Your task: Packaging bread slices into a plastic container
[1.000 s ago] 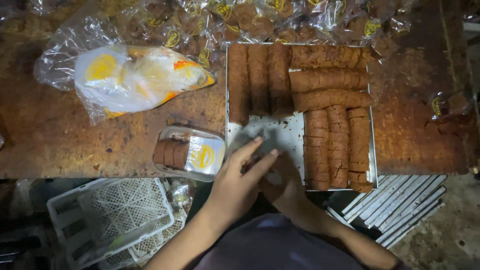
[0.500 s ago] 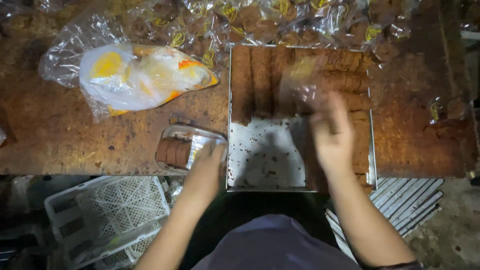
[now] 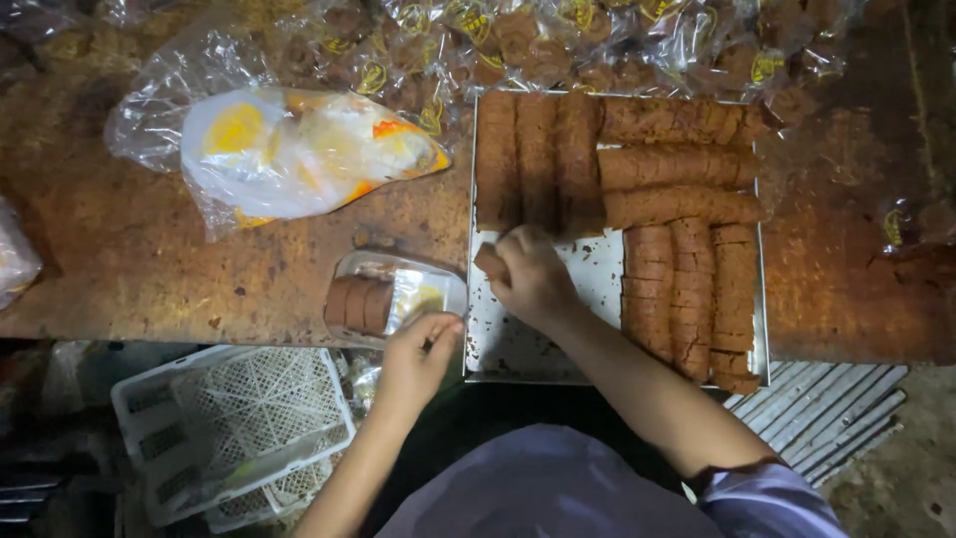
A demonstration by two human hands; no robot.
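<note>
A metal tray [image 3: 518, 344] on the rusty brown table holds long rows of stacked brown biscuits [image 3: 677, 164]. My right hand [image 3: 533, 279] is over the tray's bare left part, fingers closed around a short stack of brown biscuits [image 3: 490, 261] lifted from the rows. My left hand [image 3: 418, 359] pinches the open end of a clear plastic packet [image 3: 393, 297] lying just left of the tray. A few brown biscuits sit inside that packet at its left end.
A pile of clear and yellow-white empty bags [image 3: 289, 149] lies at the upper left. Several filled clear packets [image 3: 518, 40] crowd the table's far edge. A white plastic crate [image 3: 234, 428] stands below the table's near edge at the left. Grey slats [image 3: 827, 408] lie at lower right.
My right hand came back from the biscuit rows to the tray's left side, holding a short stack. My left hand stayed at the packet's open end.
</note>
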